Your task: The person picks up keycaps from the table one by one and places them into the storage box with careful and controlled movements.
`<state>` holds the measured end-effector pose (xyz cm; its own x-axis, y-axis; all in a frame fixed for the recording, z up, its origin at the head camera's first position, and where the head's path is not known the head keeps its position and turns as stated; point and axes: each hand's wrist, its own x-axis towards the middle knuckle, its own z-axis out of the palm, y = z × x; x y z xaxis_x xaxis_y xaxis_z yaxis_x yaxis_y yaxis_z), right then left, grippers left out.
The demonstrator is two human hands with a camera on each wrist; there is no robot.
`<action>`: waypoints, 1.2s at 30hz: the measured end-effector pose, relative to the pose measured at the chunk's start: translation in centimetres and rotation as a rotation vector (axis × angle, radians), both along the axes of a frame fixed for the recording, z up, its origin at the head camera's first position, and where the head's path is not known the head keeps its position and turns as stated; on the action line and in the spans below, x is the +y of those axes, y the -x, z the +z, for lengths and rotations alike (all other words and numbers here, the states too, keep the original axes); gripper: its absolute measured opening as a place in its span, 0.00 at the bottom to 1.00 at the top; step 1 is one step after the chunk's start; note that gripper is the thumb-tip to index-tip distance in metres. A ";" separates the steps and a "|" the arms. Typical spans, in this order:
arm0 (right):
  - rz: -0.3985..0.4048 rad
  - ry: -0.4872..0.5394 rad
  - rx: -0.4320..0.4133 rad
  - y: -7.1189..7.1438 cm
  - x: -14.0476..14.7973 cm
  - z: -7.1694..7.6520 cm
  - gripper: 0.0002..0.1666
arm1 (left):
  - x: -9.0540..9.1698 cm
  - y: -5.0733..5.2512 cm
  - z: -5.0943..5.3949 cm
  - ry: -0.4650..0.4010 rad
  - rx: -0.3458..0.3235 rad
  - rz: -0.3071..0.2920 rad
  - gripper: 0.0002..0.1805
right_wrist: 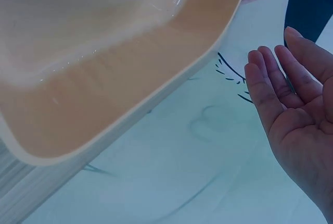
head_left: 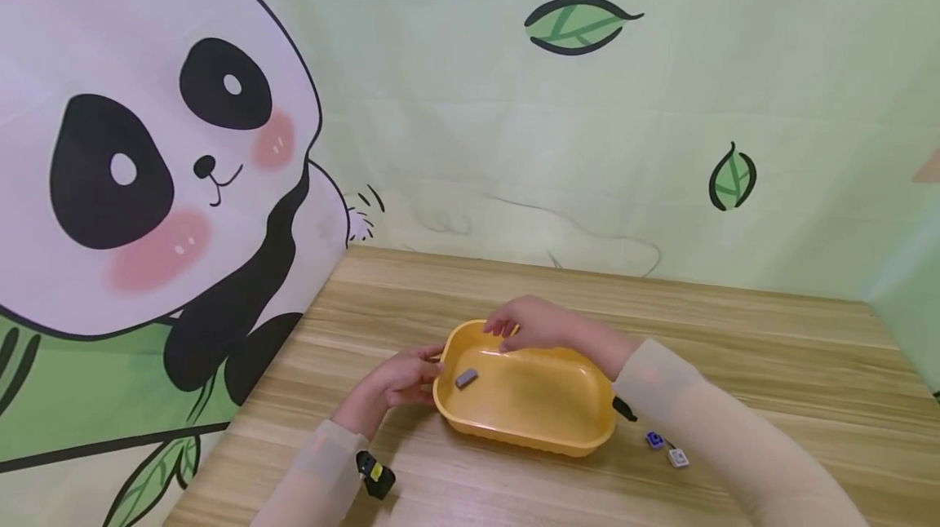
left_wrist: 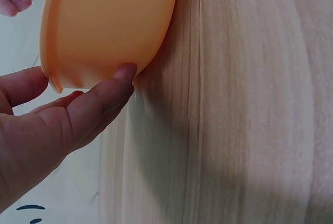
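Note:
A yellow plastic basin (head_left: 529,396) stands on the wooden table, with a small grey block (head_left: 466,378) lying inside near its left end. At that left end my left hand (head_left: 400,380) holds the basin, the thumb at the rim and the fingers against the outer wall, as the left wrist view shows. My right hand (head_left: 539,323) hovers over the far rim. In the right wrist view its fingers (right_wrist: 268,96) are loosely bent, apart from the basin, and nothing is in them.
To the right of the basin, below the right sleeve, lie a small blue-purple piece (head_left: 654,440) and a small white piece (head_left: 678,458). Behind the wooden table (head_left: 411,274) hangs a green cloth backdrop (head_left: 455,127) with a printed panda at left.

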<state>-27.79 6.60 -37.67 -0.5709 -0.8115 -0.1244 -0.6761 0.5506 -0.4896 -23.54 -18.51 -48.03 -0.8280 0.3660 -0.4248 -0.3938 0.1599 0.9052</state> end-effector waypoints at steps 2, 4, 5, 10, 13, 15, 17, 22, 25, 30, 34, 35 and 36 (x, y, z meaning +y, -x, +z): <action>-0.010 0.013 -0.004 -0.3 0.4 0.2 0.21 | 0.0 0.0 0.0 -0.002 0.001 0.002 0.33; -0.018 0.031 0.000 -0.4 0.8 0.3 0.20 | 0.1 0.0 0.0 -0.001 0.001 0.004 0.33; -0.024 0.042 -0.004 -0.5 1.0 0.3 0.19 | 0.1 0.0 0.1 -0.001 0.001 0.005 0.33; -0.034 0.119 -0.007 -0.8 2.2 -0.2 0.18 | 0.0 -0.1 0.0 -0.004 0.002 0.007 0.33; -0.063 0.175 -0.025 -1.1 2.9 -0.4 0.18 | 0.1 -0.2 0.0 -0.008 0.000 0.009 0.33; -0.091 0.209 -0.044 -1.4 3.5 -0.5 0.18 | 0.1 -0.2 0.0 -0.010 -0.004 0.011 0.33; -0.117 0.240 -0.063 -1.6 4.0 -0.5 0.18 | 0.1 -0.2 0.1 -0.011 -0.008 0.012 0.33; -0.166 0.292 -0.086 -2.3 5.2 -0.3 0.17 | 0.1 -0.2 0.2 -0.016 -0.007 0.008 0.33; -0.185 0.321 -0.097 -2.6 5.8 -0.3 0.17 | 0.1 -0.1 0.3 -0.015 -0.006 0.005 0.34; -0.198 0.357 -0.108 -3.2 6.8 -0.4 0.18 | 0.1 -0.1 0.2 -0.015 -0.002 -0.005 0.34; -0.209 0.377 -0.112 -3.5 7.5 -0.6 0.18 | 0.1 -0.1 0.1 -0.019 0.004 -0.009 0.34; -0.218 0.380 -0.116 -3.6 7.6 -0.6 0.18 | 0.1 -0.1 0.1 -0.018 0.006 -0.008 0.34; -0.226 0.381 -0.113 -3.7 7.8 -0.7 0.18 | 0.1 -0.1 0.1 -0.017 0.007 -0.006 0.34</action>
